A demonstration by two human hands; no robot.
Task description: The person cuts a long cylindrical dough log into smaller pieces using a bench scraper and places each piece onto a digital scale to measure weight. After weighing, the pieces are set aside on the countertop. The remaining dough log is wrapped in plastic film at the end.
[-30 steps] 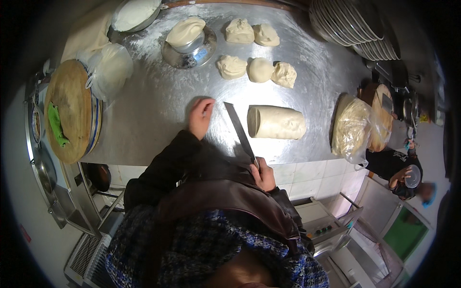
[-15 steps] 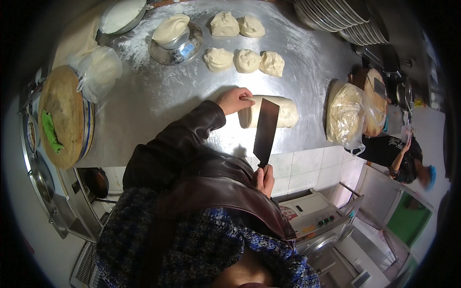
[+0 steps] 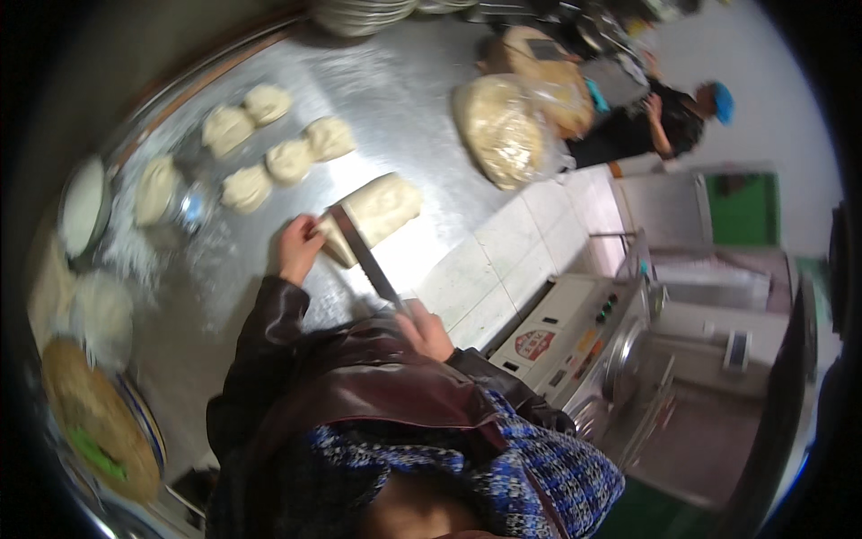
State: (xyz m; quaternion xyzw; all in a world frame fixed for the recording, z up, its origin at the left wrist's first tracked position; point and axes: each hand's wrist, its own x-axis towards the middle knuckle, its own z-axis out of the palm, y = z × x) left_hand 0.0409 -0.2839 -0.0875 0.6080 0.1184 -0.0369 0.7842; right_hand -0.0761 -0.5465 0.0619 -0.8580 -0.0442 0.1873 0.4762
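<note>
My right hand [image 3: 426, 331] is wrapped round the handle of a cleaver [image 3: 364, 253]. Its blade lies across the left part of a thick log of pale dough [image 3: 388, 207], edge on to me. How deep it has gone in I cannot tell. At the log's left end is my left hand [image 3: 299, 251], its fingers curled against the dough just beside the blade. Beyond the log sit several cut dough lumps, among them one lump [image 3: 289, 162] nearest the log's far side. Another dough piece [image 3: 155, 190] rests on a kitchen scale [image 3: 192, 208] at the left.
A floured steel table [image 3: 395, 90] carries it all. Bagged dough [image 3: 503, 130] lies at its right edge, with stacked plates [image 3: 359, 13] at the back. On the left are a white bowl [image 3: 83, 207] and a round wooden board [image 3: 94, 404]. A person [image 3: 669, 121] stands far right.
The whole view has swung to the right and tilted. The cleaver blade now sits closer to the log's left end and my left fingers, seen more edge on.
</note>
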